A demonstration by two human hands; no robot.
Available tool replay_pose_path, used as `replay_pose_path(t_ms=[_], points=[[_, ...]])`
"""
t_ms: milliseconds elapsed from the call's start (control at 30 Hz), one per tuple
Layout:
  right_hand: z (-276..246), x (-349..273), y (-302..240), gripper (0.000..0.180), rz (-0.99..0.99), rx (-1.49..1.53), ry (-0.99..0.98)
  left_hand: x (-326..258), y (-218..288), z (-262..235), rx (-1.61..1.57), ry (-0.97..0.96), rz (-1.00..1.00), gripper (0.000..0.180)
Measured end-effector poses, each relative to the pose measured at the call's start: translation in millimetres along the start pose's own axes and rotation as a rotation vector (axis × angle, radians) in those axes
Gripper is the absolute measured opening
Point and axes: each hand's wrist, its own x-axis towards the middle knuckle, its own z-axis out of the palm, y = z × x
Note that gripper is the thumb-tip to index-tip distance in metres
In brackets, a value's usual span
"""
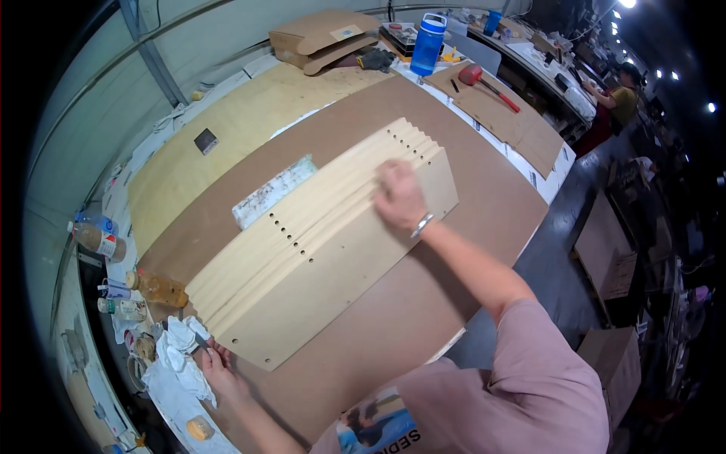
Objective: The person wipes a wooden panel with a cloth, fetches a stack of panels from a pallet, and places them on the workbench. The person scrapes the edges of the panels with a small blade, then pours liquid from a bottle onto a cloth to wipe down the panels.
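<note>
A fanned stack of pale wooden boards with rows of drilled holes lies on the brown workbench top. My right hand presses flat on the stack near its far end, fingers together, a bracelet at the wrist. My left hand rests at the bench's near left edge beside white rags, fingers closed around a small dark tool; what it is I cannot make out. A whitish smeared block lies along the stack's far side.
Bottles and jars crowd the left edge. A light plywood sheet lies behind. At the back are a blue bottle, cardboard boxes and a red mallet. Another person works at the far right.
</note>
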Motion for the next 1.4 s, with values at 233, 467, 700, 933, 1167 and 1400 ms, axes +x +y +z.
replay_pose_path(t_ms=[233,467,700,933,1167,1400], points=[[-23,20,148,0.049,0.654,0.014,0.267,-23,-4,18,-0.081,0.010,-0.012,0.023],[-14,20,173,0.056,0.812,0.105,0.050,-37,-1,37,-0.037,0.115,0.006,0.030],[-24,26,159,0.057,0.842,0.018,-0.004,-44,-3,41,-0.080,0.162,0.043,0.025],[-31,31,146,0.035,0.769,-0.020,0.019,-33,0,17,-0.018,0.042,0.004,0.022],[-1,23,21,0.040,0.175,-0.133,0.054,17,80,16,0.729,-0.151,0.552,0.022],[52,-9,-95,0.044,-0.159,-0.158,-0.147,50,110,33,1.147,-0.491,0.896,0.022]])
